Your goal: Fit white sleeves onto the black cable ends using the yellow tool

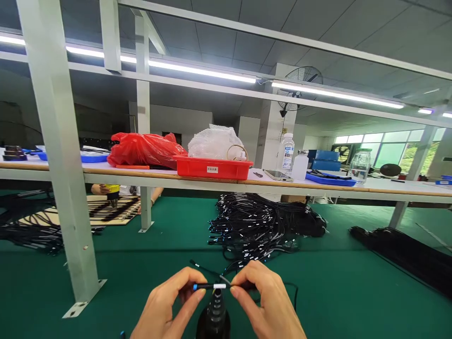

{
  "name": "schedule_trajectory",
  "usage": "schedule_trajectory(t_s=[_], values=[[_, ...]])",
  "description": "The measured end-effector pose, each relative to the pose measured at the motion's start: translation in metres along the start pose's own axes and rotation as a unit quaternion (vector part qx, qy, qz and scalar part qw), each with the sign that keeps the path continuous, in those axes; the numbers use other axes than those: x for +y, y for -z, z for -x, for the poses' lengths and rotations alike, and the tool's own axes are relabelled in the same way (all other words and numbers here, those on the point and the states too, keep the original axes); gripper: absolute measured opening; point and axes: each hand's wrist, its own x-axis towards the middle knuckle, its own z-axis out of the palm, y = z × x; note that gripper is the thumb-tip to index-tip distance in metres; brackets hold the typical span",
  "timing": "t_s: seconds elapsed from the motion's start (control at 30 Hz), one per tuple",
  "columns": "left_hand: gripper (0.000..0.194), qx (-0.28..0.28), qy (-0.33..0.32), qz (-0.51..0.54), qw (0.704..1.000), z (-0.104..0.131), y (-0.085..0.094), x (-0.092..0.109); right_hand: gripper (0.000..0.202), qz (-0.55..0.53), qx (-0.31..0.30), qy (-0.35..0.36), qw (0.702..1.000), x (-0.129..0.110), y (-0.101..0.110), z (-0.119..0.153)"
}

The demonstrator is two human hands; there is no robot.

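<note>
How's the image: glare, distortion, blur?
Head view: light tubes glare white; head view: near post at left leans, likely wide-angle distortion; head view: held cable fairly crisp, but any print on its white label is too small to read; head view: black bundle at right shows little inner detail.

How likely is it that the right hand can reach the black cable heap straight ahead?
Probably yes: the black cable heap lies on the green tabletop just beyond the right hand, with no barrier visible between. But that hand is pinching a labelled cable, so may need to let go first.
</note>
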Motion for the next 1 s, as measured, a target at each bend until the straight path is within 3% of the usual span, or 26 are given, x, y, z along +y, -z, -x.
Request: schedule_trajectory(t_s=[0.13, 0.3, 0.5, 0.6, 0.67, 0.73, 0.8, 0.93, 1.0], values=[[0.037, 0.014, 0.001, -0.018, 1.0, 0.0, -0.003, 0.0, 0.016, 0.011, 0.005, -0.012, 1.0, -0.004, 0.0, 0.001], [0.05, 0.049, 0.011, -0.053, 0.997, 0.002, -0.007, -0.002, 0.037, 0.017, -0.003, -0.016, 1.0, -0.011, 0.002, -0.002], [0.042, 0.035, 0.002, -0.021, 0.999, 0.0, -0.006, 0.003, 0.033, 0.003, -0.005, -0.04, 0.999, -0.013, 0.002, -0.001], [0.037, 0.045, 0.01, -0.005, 0.999, 0.001, -0.001, 0.007, 0.031, -0.024, 0.026, -0.056, 0.998, -0.008, -0.001, -0.003], [0.034, 0.063, 0.032, -0.001, 0.998, 0.003, 0.003, 0.004, 0.028, -0.036, 0.08, -0.073, 0.993, 0.001, -0.004, -0.007], [0.034, 0.074, 0.058, -0.016, 0.995, 0.005, 0.007, -0.007, 0.023, -0.024, 0.14, -0.091, 0.986, 0.018, -0.01, -0.012], [0.033, 0.051, 0.083, -0.062, 0.993, 0.009, 0.009, -0.027, 0.02, 0.004, 0.168, -0.086, 0.982, 0.04, -0.018, -0.016], [0.019, -0.037, 0.139, -0.155, 0.977, 0.028, 0.002, -0.087, 0.022, 0.004, 0.14, -0.051, 0.989, 0.086, -0.037, -0.016], [0.024, -0.076, 0.168, -0.171, 0.968, 0.045, -0.007, -0.114, 0.027, 0.004, 0.133, -0.04, 0.99, 0.102, -0.043, -0.011]])
